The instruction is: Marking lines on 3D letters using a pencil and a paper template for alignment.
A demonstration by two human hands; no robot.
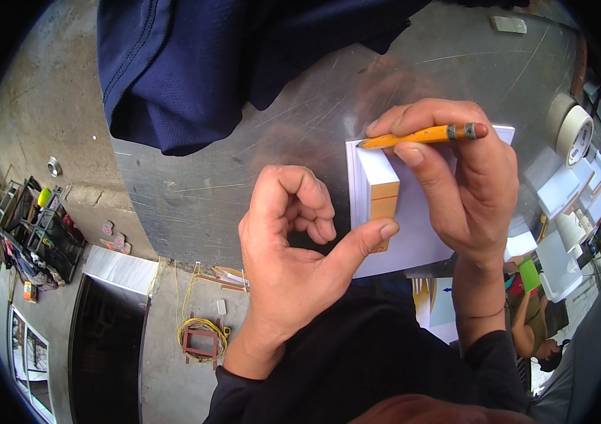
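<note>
A wooden block (pixel 384 200) with a white face and a red line across its tan side rests on a stack of white sheets (pixel 417 247). My left hand (pixel 283 247) has its fingers curled beside the stack's left edge. Its thumb reaches across and presses the near part of the block. In my right hand (pixel 474 180) a yellow pencil (pixel 424 136) is pinched between thumb and fingers, its eraser end to the right. The pencil's point is at the block's far end, beside the sheets' left border; whether it touches is too small to tell.
A dark blue cloth (pixel 180 71) lies across the far side of the scratched metal table (pixel 194 191). Tape rolls (pixel 575 134) and white boxes (pixel 566 187) stand at the right. Another person (pixel 527 325) is at lower right. Coiled yellow cord (pixel 203 339) lies on the floor.
</note>
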